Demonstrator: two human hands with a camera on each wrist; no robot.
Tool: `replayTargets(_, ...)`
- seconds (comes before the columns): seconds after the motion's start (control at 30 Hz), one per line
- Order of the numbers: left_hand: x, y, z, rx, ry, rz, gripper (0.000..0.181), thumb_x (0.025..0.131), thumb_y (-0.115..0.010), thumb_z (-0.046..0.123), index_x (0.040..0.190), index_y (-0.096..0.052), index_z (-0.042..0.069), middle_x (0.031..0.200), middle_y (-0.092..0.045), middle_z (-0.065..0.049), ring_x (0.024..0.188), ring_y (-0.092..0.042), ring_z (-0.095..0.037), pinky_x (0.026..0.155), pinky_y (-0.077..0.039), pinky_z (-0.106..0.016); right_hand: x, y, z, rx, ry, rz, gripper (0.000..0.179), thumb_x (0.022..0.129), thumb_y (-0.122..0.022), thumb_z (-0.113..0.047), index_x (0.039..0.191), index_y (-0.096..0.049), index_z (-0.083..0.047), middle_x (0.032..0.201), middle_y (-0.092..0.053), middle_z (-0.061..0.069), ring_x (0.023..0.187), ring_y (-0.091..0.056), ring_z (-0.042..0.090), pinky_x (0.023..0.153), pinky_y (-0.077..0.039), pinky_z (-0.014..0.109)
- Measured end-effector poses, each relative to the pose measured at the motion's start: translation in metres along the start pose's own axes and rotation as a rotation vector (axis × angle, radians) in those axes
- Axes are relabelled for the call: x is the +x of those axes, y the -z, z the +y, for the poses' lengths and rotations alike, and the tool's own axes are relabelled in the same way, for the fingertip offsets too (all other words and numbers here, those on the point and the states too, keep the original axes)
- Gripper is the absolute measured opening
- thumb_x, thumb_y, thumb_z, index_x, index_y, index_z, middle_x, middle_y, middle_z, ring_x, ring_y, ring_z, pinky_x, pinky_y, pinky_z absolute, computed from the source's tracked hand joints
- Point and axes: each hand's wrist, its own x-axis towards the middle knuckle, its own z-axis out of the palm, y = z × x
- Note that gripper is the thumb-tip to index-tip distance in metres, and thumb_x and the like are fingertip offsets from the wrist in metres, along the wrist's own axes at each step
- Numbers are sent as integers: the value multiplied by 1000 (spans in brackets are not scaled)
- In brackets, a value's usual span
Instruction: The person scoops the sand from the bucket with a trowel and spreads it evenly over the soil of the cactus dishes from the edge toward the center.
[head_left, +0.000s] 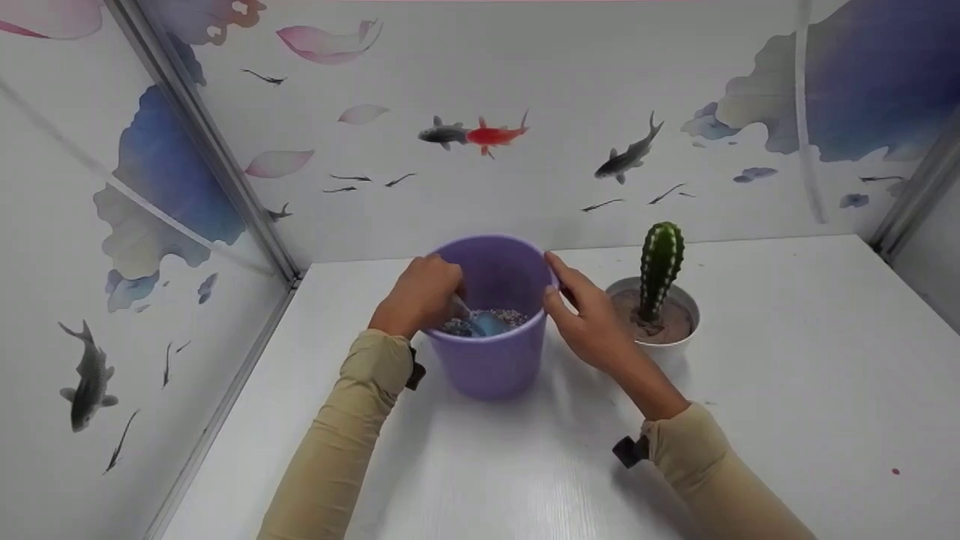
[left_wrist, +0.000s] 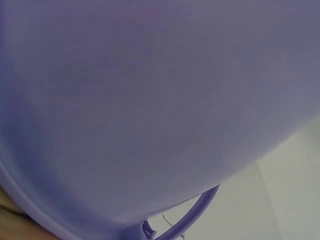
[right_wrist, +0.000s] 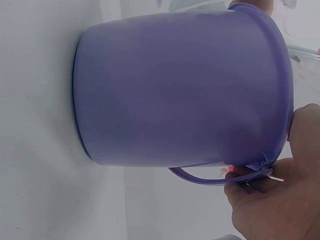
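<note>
A purple bucket (head_left: 491, 367) stands upright on the white table, with grey speckled granules (head_left: 513, 317) inside. Reaching over its left rim, my left hand (head_left: 424, 294) holds a small shovel (head_left: 490, 324) by its handle; the bluish blade lies in the granules. My right hand (head_left: 592, 322) grips the bucket's right rim, thumb and fingers on either side of the edge. The right wrist view shows the bucket's purple bail handle (right_wrist: 200, 180) hanging by those fingers. In the left wrist view the bucket wall (left_wrist: 150, 110) fills most of the picture, hiding nearly all of the left hand.
Just right of the bucket, behind my right forearm, a green cactus (head_left: 661, 262) stands in a white pot (head_left: 670, 346) of brown soil. White panels painted with fish (head_left: 495, 136) and petals enclose the table (head_left: 810, 360) at the back and sides.
</note>
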Motion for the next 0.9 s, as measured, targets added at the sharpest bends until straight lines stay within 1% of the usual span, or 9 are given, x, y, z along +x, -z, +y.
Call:
replayTargets(0.1,0,0,0,-37,11,-3,26,91,-88,33,105,-88,10,104,-84,-7,105,-74,-34,100,-58,-48,0,1,0,-5,1,-1,60,116,-50,-22,171,-29,-7,175,-37,12,163,-37,28,130,-35,47)
replayTargets(0.23,2,0,0,-47,6,-15,28,92,-87,37,106,-88,13,105,-84,-5,106,-75,-33,102,-57,-48,0,2,0,-16,-4,4,61,116,-50,-23,171,-29,-9,175,-38,11,162,-38,27,129,-36,45)
replayTargets(0.43,4,1,-2,-78,-7,-23,26,94,-86,36,106,-88,14,106,-84,-3,107,-75,-31,103,-56,-48,-1,2,1,-16,8,24,60,115,-51,-21,170,-32,-7,173,-41,13,160,-41,27,128,-38,43)
replayTargets(0.47,3,1,-3,-93,-12,-20,24,94,-86,35,106,-88,14,106,-84,-3,107,-75,-31,102,-56,-48,0,2,2,-16,10,27,60,115,-51,-21,170,-32,-7,172,-42,13,160,-42,27,127,-38,43)
replayTargets(0.57,2,1,-7,-181,-8,-24,21,96,-84,32,107,-87,14,107,-84,-2,106,-74,-28,99,-57,-47,0,0,2,-21,13,29,59,115,-52,-21,170,-32,-8,172,-42,13,159,-43,28,127,-39,43)
replayTargets(0.67,1,3,-11,-266,2,-32,21,97,-83,29,109,-86,12,109,-84,-4,106,-73,-28,97,-58,-46,-1,-1,1,-26,1,22,60,115,-51,-23,170,-32,-11,173,-41,12,160,-42,28,127,-38,44)
replayTargets(0.73,1,4,-13,-303,5,-38,22,97,-84,28,110,-86,11,110,-84,-5,108,-73,-28,98,-57,-47,-1,-1,0,-28,-7,18,60,116,-51,-25,170,-32,-11,174,-40,11,161,-40,27,128,-38,44)
replayTargets(0.83,2,5,-15,-295,-13,-31,23,97,-84,28,110,-86,10,111,-84,-7,111,-70,-32,102,-54,-49,-1,-1,0,-28,-10,15,59,116,-51,-24,170,-32,-10,174,-39,11,161,-39,27,128,-37,45)
replayTargets(0.9,1,6,-16,-279,-21,-25,24,97,-83,30,111,-86,11,113,-83,-7,113,-66,-35,105,-49,-52,0,-1,0,-23,-9,13,59,116,-50,-24,170,-32,-10,174,-39,11,161,-39,27,128,-37,45)
